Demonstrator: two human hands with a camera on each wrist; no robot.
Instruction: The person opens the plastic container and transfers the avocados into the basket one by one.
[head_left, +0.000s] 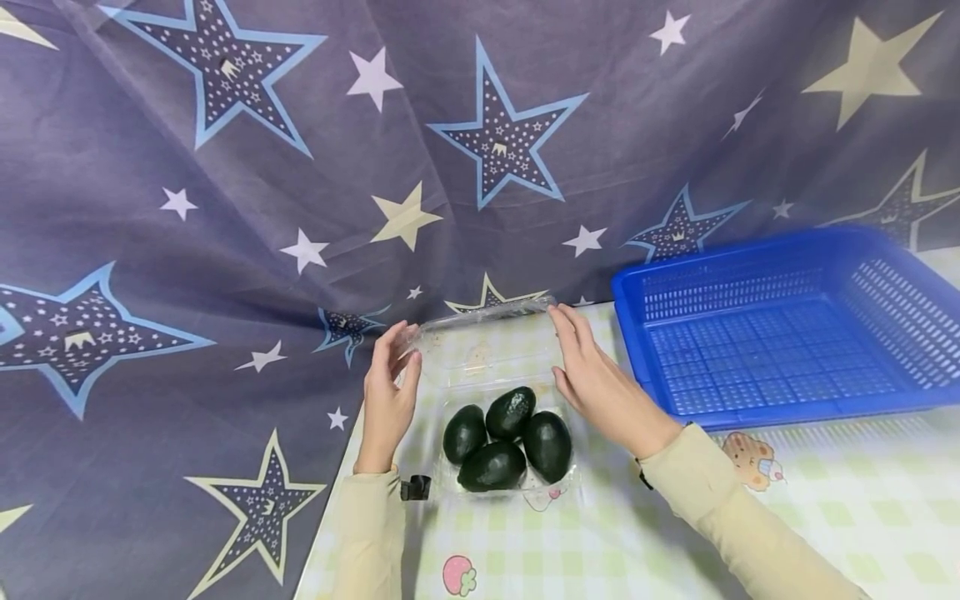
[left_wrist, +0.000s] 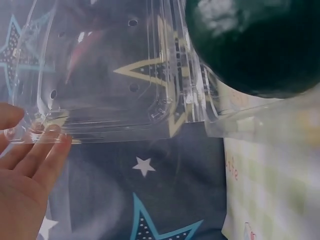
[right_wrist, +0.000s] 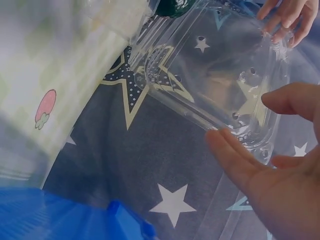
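Several dark green avocados (head_left: 491, 467) sit in the base of a clear plastic clamshell box (head_left: 510, 493) on the table. Its see-through lid (head_left: 480, 346) stands raised at the back, hinged to the base. My left hand (head_left: 390, 408) touches the lid's left corner with fairly straight fingers, the thumb apart from them. At the right corner, my right hand (head_left: 600, 383) has extended fingers against the lid's edge, its thumb held away. In the left wrist view, one avocado (left_wrist: 255, 45) looms close beside the lid (left_wrist: 110, 75). The right wrist view shows the lid (right_wrist: 215, 75) between both hands.
A blue perforated plastic basket (head_left: 772, 408) stands to the right of the box. The table bears a green-and-white checked cloth (head_left: 525, 550). Behind it and to the left hangs a dark curtain (head_left: 247, 200) with stars, close to the raised lid.
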